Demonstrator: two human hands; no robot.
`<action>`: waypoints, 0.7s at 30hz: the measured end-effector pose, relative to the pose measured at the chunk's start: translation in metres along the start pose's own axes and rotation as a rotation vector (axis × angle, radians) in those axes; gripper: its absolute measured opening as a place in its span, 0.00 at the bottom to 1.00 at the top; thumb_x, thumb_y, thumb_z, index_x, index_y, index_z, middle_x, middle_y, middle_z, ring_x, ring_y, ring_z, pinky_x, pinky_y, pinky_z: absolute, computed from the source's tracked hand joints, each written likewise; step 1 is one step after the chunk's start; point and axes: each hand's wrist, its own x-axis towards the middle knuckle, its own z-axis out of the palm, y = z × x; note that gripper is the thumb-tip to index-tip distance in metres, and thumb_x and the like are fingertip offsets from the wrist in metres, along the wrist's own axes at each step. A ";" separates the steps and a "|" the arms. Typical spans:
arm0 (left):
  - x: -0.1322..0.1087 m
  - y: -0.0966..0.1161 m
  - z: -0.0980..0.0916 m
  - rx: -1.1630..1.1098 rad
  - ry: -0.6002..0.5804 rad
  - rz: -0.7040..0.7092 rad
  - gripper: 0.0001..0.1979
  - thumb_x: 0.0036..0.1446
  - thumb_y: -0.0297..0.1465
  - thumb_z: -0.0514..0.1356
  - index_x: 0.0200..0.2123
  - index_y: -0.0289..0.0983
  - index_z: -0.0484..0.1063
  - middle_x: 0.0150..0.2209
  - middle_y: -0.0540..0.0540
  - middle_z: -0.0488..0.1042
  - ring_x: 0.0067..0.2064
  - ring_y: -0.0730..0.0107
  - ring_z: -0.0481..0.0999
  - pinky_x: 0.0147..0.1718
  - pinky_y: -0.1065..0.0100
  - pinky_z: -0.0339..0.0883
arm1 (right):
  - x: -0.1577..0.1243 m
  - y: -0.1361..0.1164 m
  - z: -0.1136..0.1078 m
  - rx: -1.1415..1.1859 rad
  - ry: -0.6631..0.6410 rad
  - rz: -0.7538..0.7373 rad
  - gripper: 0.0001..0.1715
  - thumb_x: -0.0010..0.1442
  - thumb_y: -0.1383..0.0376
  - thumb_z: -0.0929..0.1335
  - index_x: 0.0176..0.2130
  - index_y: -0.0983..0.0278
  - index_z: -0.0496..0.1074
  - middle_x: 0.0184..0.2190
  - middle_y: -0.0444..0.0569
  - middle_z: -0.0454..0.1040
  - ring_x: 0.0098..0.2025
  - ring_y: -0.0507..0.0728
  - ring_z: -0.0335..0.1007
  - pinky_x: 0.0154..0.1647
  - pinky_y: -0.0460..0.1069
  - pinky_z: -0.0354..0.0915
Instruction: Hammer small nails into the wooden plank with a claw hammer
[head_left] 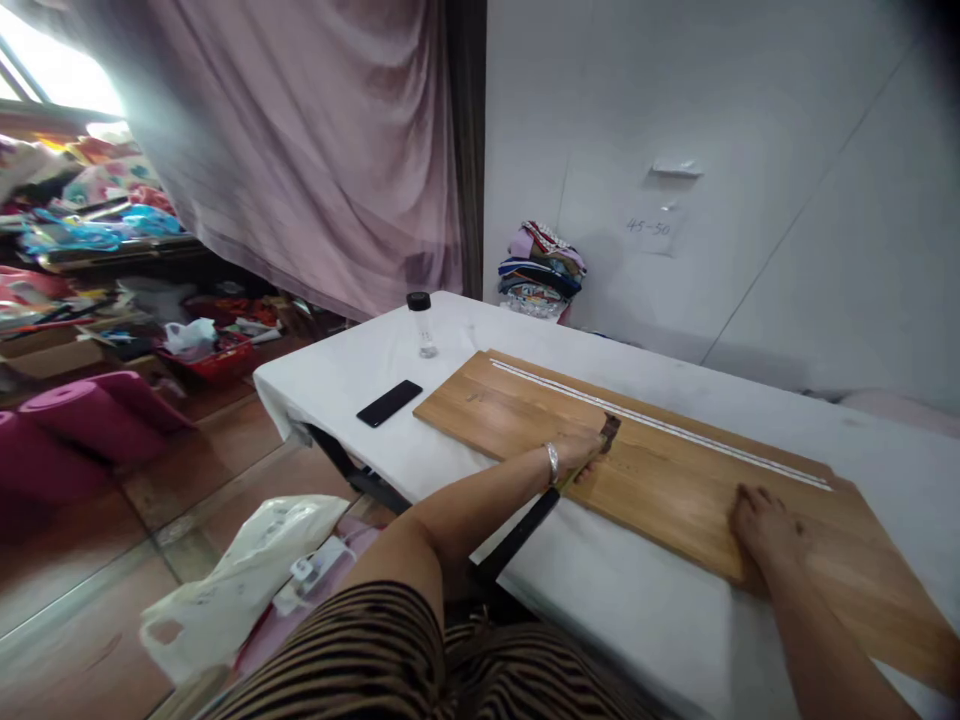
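Note:
A wide wooden board (667, 490) lies across the white-covered table. Along its far side runs a long, narrow white strip (660, 418) with a dark line down its length. My left hand (579, 452), with a bracelet at the wrist, is closed around a hammer (525, 530) close to its dark head. The hammer's black grip points back toward me past the board's near edge, and its head rests on or just above the wood. My right hand (766, 525) lies on the right part of the board, fingers somewhat bent and seemingly holding nothing.
A black phone (390, 403) and a clear bottle with a black lid (423, 330) occupy the table's left part. Folded cloths (541, 268) are stacked by the wall. Below left, a white plastic bag (247, 580) and pink rolls (82, 410) lie near the floor.

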 end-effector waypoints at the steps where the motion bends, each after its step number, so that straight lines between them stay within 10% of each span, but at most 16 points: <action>1: -0.001 0.001 0.000 0.018 0.019 -0.017 0.25 0.70 0.53 0.51 0.30 0.39 0.63 0.21 0.55 0.61 0.19 0.78 0.55 0.20 0.73 0.49 | 0.001 0.000 0.001 -0.001 0.003 0.003 0.39 0.70 0.58 0.48 0.63 0.59 0.74 0.69 0.60 0.68 0.70 0.68 0.64 0.68 0.68 0.60; 21: -0.017 0.017 0.001 -0.003 0.044 -0.064 0.23 0.71 0.50 0.52 0.31 0.38 0.65 0.20 0.55 0.60 0.18 0.80 0.53 0.17 0.77 0.47 | -0.008 -0.013 -0.007 0.069 0.080 0.025 0.29 0.72 0.65 0.56 0.61 0.61 0.77 0.63 0.60 0.73 0.65 0.66 0.64 0.65 0.65 0.60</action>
